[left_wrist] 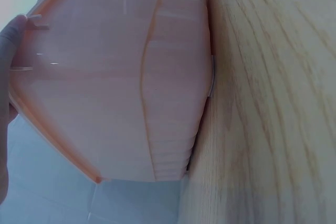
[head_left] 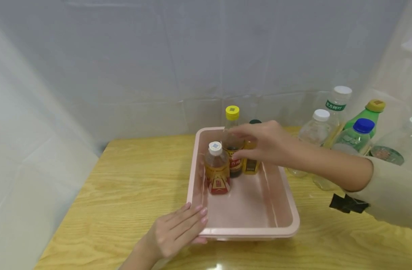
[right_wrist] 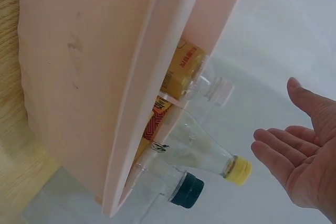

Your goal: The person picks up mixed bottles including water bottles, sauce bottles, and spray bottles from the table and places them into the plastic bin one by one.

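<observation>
A pink plastic basin (head_left: 248,231) holds three bottles. One bottle with a white cap (head_left: 217,170) and amber contents stands at the left wall. Behind it is a clear-necked bottle with a yellow cap (head_left: 232,112) and dark contents; beside that, a dark-green-capped bottle (right_wrist: 187,190) is partly hidden in the head view. My left hand (head_left: 179,228) grips the basin's near-left corner, fingers over the rim and thumb outside below it. My right hand (head_left: 265,144) is over the bottles, fingers and thumb spread. The right wrist view shows this hand (right_wrist: 299,153) holding nothing, apart from the caps.
To the basin's right stand several bottles: a small clear one with a white cap (head_left: 321,115), a taller white-capped one (head_left: 341,95), a green one with a yellow cap (head_left: 375,107), a blue-capped one (head_left: 363,126) and a large clear one (head_left: 403,135). The wooden table (head_left: 138,176) meets pale sheeting behind.
</observation>
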{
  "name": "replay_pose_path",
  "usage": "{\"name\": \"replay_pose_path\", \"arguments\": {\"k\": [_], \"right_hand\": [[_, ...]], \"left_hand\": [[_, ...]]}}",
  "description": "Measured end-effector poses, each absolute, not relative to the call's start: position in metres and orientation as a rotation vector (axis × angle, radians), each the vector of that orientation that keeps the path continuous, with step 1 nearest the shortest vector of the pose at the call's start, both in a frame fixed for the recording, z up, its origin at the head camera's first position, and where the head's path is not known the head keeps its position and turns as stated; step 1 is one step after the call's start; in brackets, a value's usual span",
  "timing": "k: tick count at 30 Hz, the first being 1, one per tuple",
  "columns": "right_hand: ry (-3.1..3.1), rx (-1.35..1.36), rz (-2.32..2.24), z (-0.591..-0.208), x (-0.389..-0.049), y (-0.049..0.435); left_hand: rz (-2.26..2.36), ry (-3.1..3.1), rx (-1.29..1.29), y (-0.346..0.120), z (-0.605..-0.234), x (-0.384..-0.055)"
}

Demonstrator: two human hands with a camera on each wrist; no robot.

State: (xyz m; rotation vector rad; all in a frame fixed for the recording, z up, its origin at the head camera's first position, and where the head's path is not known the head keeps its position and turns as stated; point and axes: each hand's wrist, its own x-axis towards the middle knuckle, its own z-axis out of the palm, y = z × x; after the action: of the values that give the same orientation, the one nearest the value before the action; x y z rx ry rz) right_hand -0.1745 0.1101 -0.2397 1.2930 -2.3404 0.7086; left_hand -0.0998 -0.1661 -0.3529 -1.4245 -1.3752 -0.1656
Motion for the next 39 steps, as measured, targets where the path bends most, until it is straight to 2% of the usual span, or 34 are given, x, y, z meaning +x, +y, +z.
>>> {"name": "replay_pose_path", "arguments": {"k": [7, 16, 24, 39], "right_hand": [[-2.208, 1.276, 0.776, -0.236, -0.174, 0.126], [-2.278, 1.077, 0.879, -0.227, -0.169, 0.151], [-2.177, 1.034, 0.951, -0.225, -0.164, 0.173], [-2.240, 0.630, 1.038, -0.223, -0.154, 0.218]], "left_hand": [[-0.166, -1.383, -1.424, -0.167, -0.352, -0.099], [-0.158, -1.379, -1.428, -0.166, -0.350, -0.099], [-0.166, -1.381, -1.428, -0.166, -0.350, -0.099], [-0.177, -1.386, -1.430, -0.166, -0.355, -0.100]]}}
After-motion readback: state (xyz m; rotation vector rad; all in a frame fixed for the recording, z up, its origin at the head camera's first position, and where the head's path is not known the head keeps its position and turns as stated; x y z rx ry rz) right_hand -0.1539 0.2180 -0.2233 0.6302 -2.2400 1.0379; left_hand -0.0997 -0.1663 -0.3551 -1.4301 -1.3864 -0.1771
